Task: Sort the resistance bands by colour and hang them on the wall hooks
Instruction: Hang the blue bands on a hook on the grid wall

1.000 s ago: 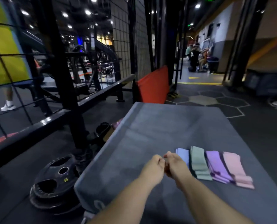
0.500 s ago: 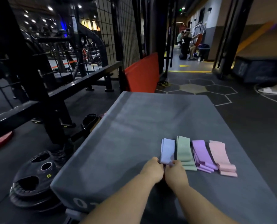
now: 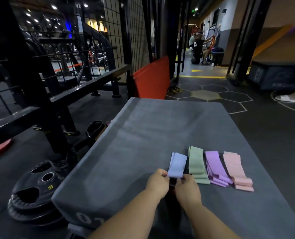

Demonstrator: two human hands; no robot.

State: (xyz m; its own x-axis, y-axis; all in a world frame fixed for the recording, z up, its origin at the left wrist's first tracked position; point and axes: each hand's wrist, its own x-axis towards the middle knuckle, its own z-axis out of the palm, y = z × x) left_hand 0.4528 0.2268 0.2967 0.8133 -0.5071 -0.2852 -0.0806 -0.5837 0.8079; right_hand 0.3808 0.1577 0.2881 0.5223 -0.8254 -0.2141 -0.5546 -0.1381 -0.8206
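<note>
- The grip of the left hand [image 3: 158, 183] and of the right hand [image 3: 188, 188] pinches the blue band [image 3: 177, 163] at its near end
- Right of it on the table [image 3: 143, 135] lie the green band [image 3: 196, 163], purple band [image 3: 215, 167] and pink band [image 3: 235, 169]

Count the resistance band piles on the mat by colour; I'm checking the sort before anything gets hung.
Blue pile: 1
Green pile: 1
Purple pile: 1
Pink pile: 1
Total: 4 piles. The bands within each pile overlap too much to count.

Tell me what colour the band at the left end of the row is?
The band is pale blue; the head view shows it best.
</note>
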